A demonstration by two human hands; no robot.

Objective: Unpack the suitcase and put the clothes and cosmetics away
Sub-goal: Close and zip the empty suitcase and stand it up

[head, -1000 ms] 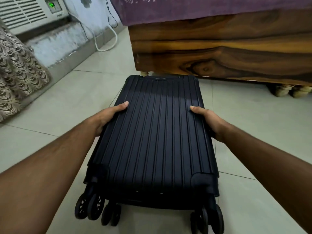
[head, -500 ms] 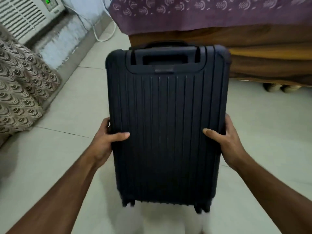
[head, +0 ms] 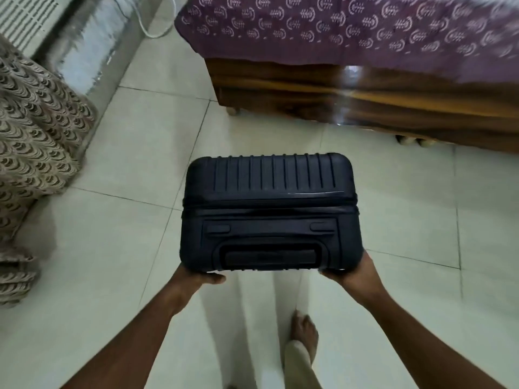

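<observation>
gripping suitcase [head: 269,214], both hands [head: 202,276]

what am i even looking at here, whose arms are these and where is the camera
There is no machine here: the arms belong to a person wearing a wide-angle camera on their head, so you look forward and down as they do. Both hands hold a dark ribbed suitcase, closed, seen from its top end with the handle recess facing the camera. The left hand and the right hand each take a grip under a near corner. Below is a pale tiled floor; one bare foot shows. Ahead stands a wooden bed with a purple patterned cover; a patterned curtain hangs on the left.
</observation>
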